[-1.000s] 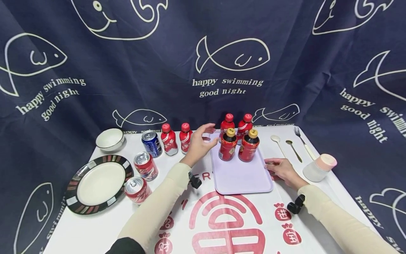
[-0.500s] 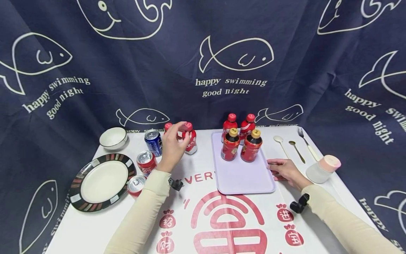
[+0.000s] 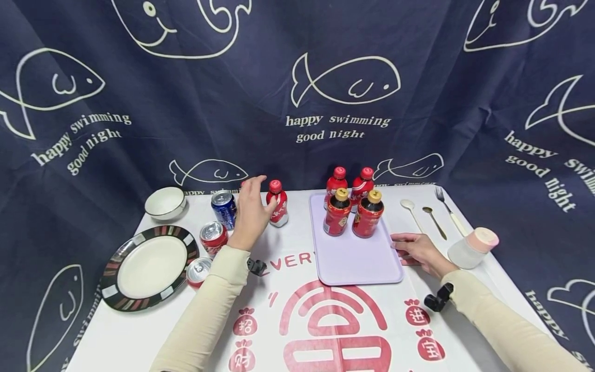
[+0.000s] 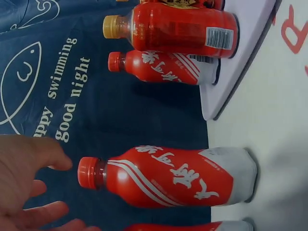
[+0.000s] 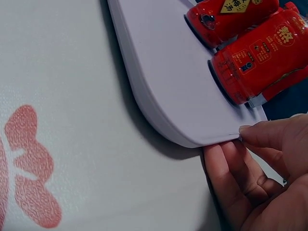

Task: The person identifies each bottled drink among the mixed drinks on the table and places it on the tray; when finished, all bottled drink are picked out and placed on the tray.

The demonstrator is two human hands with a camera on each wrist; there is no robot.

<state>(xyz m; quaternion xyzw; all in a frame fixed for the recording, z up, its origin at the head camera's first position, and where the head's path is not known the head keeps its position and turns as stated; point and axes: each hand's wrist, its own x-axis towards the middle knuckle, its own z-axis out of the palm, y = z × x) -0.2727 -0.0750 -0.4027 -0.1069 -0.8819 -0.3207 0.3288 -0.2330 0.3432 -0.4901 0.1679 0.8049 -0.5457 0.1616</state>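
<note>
My left hand [image 3: 251,214] hovers over the red bottles left of the tray, fingers and thumb spread, holding nothing. One red cola bottle [image 3: 277,204] stands upright just right of it; the left wrist view shows a gap between thumb and that bottle's cap [image 4: 87,172]. A second red bottle [image 4: 187,226] is mostly hidden behind the hand in the head view. My right hand [image 3: 418,251] pinches the right rim of the lilac tray [image 3: 358,266], thumb on top and fingers below, as the right wrist view shows. Two gold-capped bottles [image 3: 367,214] and two red-capped bottles [image 3: 337,181] stand on the tray.
Left of my left hand are a blue can [image 3: 224,209], two red cans [image 3: 214,237], a dark-rimmed plate [image 3: 109,289] and a white bowl [image 3: 165,204]. Two spoons [image 3: 434,222], a fork [image 3: 451,211] and a pink-topped frosted cup [image 3: 471,249] lie or stand at the right.
My left hand has moved left from the tray's edge to the bottles, and its fingers have spread wider since half a second ago. The right hand keeps its hold on the tray.
</note>
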